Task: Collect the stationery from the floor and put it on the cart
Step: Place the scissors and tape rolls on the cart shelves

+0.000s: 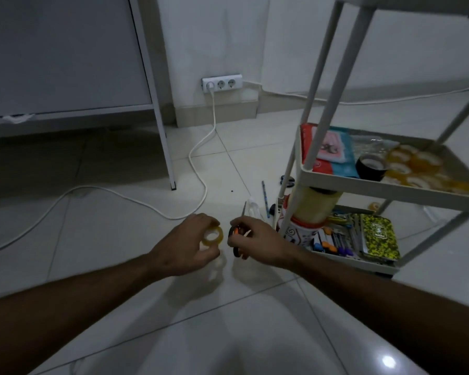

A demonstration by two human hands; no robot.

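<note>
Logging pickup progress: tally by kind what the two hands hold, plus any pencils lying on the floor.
Small yellowish clear tape roll, held in left hand: 1
Scissors with black-and-orange handles, held in right hand: 1
Blue pencil on the floor: 1
Total: 3

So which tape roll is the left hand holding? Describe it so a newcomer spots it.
Start at the white cart on the right, then move left over the floor tiles to the two hands. The left hand grips a small yellowish tape roll; unlike the scissors in the right hand, it is a see-through ring.
</note>
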